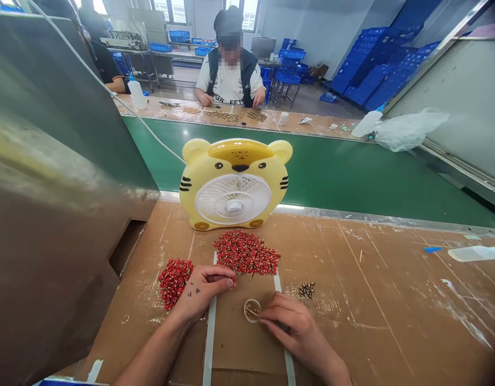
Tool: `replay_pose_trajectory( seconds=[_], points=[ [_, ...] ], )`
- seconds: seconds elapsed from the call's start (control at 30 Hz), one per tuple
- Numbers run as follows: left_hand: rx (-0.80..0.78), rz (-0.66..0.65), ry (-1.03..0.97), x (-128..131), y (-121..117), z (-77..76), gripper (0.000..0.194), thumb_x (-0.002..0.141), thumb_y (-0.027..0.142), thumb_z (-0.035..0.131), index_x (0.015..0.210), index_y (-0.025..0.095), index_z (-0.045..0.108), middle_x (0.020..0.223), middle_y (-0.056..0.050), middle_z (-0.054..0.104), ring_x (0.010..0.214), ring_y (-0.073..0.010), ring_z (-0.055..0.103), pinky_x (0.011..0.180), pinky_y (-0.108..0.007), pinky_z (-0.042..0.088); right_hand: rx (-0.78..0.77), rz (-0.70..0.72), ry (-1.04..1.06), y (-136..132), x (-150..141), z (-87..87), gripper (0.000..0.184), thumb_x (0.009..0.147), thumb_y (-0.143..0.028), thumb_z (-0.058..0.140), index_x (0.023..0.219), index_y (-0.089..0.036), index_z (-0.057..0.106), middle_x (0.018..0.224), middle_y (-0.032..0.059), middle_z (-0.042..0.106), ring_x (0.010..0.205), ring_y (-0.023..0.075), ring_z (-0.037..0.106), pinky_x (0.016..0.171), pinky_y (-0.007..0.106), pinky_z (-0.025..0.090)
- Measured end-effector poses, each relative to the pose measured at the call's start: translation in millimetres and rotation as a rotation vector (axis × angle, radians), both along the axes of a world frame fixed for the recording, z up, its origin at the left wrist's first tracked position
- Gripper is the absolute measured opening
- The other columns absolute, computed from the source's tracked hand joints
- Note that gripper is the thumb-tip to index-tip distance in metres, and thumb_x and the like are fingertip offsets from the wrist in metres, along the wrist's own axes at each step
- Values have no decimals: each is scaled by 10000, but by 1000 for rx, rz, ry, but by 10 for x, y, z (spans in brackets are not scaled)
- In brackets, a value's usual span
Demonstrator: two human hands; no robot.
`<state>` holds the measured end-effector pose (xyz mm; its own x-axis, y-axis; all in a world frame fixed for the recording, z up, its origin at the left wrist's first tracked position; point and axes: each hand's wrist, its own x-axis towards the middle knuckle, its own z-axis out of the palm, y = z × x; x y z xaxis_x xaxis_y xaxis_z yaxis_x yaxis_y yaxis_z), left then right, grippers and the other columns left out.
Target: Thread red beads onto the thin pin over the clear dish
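pinching work at a brown cardboard-covered table point(364, 284)

the left hand point(203, 292) is held narrow with its fingers curled, and a small red piece point(233, 279) is pinched at the fingertips, just below a heaped mound of small glossy red pieces point(246, 252). a smaller red heap point(179, 282) is lying just beside that hand. the right hand point(291, 332) is also narrowed, pinched at the edge of a thin pale ring point(252, 311) that lies on a brown cardboard sheet point(247, 348); what is held there cannot be told. a small cluster of dark brassy pieces point(307, 290) is seen to the right. a yellow tiger-shaped plastic fan point(234, 182) is stood behind the mound. beyond a green belt point(312, 177), a seated co-worker point(230, 75) is seen at a far table.
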<state>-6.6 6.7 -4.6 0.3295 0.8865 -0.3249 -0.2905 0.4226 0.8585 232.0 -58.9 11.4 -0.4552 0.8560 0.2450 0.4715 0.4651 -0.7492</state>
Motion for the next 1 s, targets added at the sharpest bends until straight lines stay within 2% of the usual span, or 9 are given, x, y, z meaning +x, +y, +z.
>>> replay_pose_trajectory(
  seconds=[0.2,0.37,0.63,0.77,0.9,1.0],
  points=[
    [3,-29,-7,8,-18,-20,163,685,243,845,819,161,804,713,-46,775,659,-139,677,669,-215,488,115,-31,-83,72,-155,8,154,934,-137,546,904,-179,692,754,42,615,710,167,549,642,279,419],
    [-12,-16,-8,6,-14,-3,178,668,246,852,809,149,801,704,-45,764,648,-137,658,655,-217,467,77,-27,-133,127,-131,-6,158,910,-163,547,777,-175,632,666,14,546,643,157,509,578,269,362],
    [-22,-11,19,42,-15,50,174,634,250,862,769,155,803,706,-35,751,648,-137,633,669,-232,462,132,-17,-149,167,-108,-53,182,918,-177,526,763,-185,619,646,14,535,624,159,497,566,271,358],
    [-29,-23,-3,44,-17,45,164,637,243,861,765,158,803,688,-26,742,628,-125,624,648,-220,453,148,-44,-124,176,-99,-58,173,923,-171,522,798,-186,640,649,15,550,622,158,507,572,269,366],
    [-31,-28,-36,43,-25,26,154,645,223,859,774,160,805,697,-22,742,627,-111,614,651,-208,452,121,-17,-71,186,-61,5,181,888,-179,553,721,-195,623,581,-7,519,570,149,493,538,265,344],
    [-43,-34,-61,49,-29,19,158,646,218,858,780,154,804,691,-29,741,623,-118,619,657,-221,461,88,-102,67,194,-37,73,168,891,-200,576,737,-195,645,589,-2,553,564,148,521,537,263,375]
  ],
)
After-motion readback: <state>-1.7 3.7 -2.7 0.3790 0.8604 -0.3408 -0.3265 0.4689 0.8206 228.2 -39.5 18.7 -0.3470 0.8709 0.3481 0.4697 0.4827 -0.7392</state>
